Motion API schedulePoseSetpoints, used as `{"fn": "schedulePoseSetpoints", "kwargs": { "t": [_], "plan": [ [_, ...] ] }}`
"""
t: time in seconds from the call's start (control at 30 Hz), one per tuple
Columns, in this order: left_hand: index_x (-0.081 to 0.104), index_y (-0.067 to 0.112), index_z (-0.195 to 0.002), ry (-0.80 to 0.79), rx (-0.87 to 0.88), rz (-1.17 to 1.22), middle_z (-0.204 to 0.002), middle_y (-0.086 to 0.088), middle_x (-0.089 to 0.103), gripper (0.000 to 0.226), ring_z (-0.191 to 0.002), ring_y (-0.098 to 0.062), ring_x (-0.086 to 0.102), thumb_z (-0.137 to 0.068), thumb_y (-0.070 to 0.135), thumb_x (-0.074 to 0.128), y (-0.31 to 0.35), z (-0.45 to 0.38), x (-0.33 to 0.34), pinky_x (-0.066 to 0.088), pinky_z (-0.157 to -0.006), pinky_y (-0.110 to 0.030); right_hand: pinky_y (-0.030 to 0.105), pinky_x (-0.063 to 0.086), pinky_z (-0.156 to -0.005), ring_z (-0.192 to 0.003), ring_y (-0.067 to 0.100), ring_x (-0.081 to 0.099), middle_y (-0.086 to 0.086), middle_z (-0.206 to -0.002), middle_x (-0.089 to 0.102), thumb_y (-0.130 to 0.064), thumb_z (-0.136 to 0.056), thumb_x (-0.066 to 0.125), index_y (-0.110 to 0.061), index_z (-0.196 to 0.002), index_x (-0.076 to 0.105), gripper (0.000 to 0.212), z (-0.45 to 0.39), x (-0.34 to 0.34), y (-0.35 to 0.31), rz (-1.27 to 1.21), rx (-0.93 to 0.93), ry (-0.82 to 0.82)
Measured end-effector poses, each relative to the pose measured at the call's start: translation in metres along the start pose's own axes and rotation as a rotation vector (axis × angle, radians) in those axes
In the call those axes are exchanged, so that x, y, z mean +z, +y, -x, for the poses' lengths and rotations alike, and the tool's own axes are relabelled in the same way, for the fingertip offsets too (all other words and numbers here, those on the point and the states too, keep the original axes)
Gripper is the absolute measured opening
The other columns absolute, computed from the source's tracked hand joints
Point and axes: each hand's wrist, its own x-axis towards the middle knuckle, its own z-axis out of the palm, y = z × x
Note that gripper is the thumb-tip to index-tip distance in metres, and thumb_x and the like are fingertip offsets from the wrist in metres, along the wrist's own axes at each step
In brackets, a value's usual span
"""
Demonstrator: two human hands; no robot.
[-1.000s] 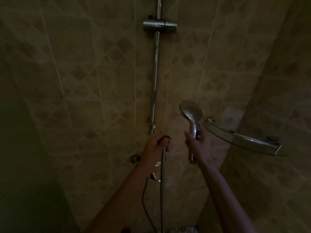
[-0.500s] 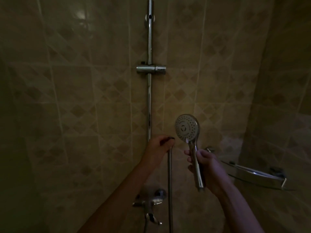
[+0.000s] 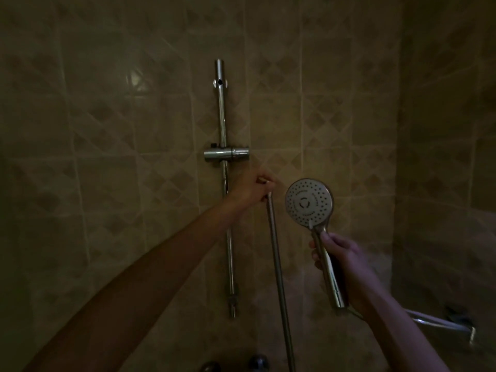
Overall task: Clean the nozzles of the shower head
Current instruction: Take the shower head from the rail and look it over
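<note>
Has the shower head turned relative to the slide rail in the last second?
Yes. The shower head has rotated; its nozzle face now faces the camera, right of the slide rail.

The hose (image 3: 279,277) ran off the bottom edge; the glass shelf (image 3: 440,322) was mostly hidden behind the right forearm (image 3: 402,334)

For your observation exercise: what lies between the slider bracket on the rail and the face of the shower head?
In the head view, the left hand gripping the hose sits between the bracket and the shower head.
</note>
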Motion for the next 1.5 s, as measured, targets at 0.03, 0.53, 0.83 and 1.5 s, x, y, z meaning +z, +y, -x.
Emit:
{"fn": "schedulePoseSetpoints", "kwargs": {
  "t": [0.03, 0.53, 0.83, 1.5],
  "plan": [
    [0.064, -0.007, -0.109, 0.003, 0.019, -0.053, -0.077, -0.005, 0.058, 0.019, -0.065, -0.010, 0.056, -0.092, 0.000, 0.059, 0.007, -0.010, -0.004, 0.051, -0.054, -0.016, 0.033, 0.045, -0.073, -0.079, 0.022, 0.058, 0.014, -0.090, 0.067, -0.025, -0.093, 0.054, 0.000, -0.104, 0.066, 0.030, -0.002, -0.002, -0.002, 0.020, -0.006, 0.008],
    [0.072, -0.004, -0.100, 0.178, 0.313, -0.699, -0.107, -0.021, 0.069, 0.023, -0.102, -0.030, 0.064, -0.083, 0.012, 0.072, 0.057, -0.116, -0.073, 0.043, -0.082, -0.025, 0.036, 0.045, -0.073, -0.079, 0.023, 0.058, 0.012, -0.092, 0.070, -0.021, -0.095, 0.049, -0.006, -0.107, 0.067, 0.026, -0.018, -0.043, -0.022, -0.029, -0.013, 0.050],
    [0.074, -0.004, -0.096, 0.141, 0.322, -0.834, -0.101, -0.020, 0.072, 0.020, -0.098, -0.029, 0.065, -0.081, 0.008, 0.071, 0.044, -0.119, -0.081, 0.038, -0.078, -0.022, 0.036, 0.048, -0.077, -0.084, 0.025, 0.060, 0.014, -0.097, 0.070, -0.022, -0.095, 0.048, -0.009, -0.110, 0.066, 0.027, -0.024, -0.054, -0.023, -0.062, 0.017, 0.062],
    [0.076, 0.016, -0.089, 0.095, 0.244, -0.961, -0.092, -0.009, 0.072, 0.038, -0.091, -0.025, 0.066, -0.094, 0.046, 0.054, 0.010, -0.098, -0.084, 0.038, -0.068, -0.028, 0.035, 0.046, -0.073, -0.079, 0.022, 0.061, 0.013, -0.091, 0.071, -0.023, -0.093, 0.052, -0.008, -0.105, 0.069, 0.025, -0.020, -0.015, -0.016, -0.029, -0.005, 0.086]
  ]
}}
